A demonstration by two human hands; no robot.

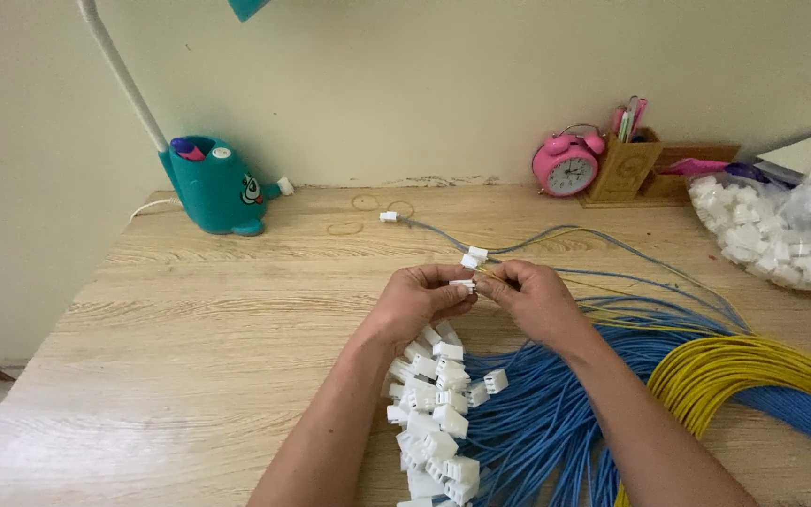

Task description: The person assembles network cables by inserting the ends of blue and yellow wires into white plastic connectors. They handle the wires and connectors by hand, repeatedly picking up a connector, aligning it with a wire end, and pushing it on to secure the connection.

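Just beyond the heap of white plugs [434, 413] on the counter [199, 329], the left hand [415, 300] pinches a small white connector [463, 283] while the right hand [532, 296] grips thin wires [612, 282], apparently seating them, which calls for careful alignment.

Single head-worn view, looking down and forward across the pale wooden desk [190, 319] toward the cream wall [424, 84]; close range, hands near centre.
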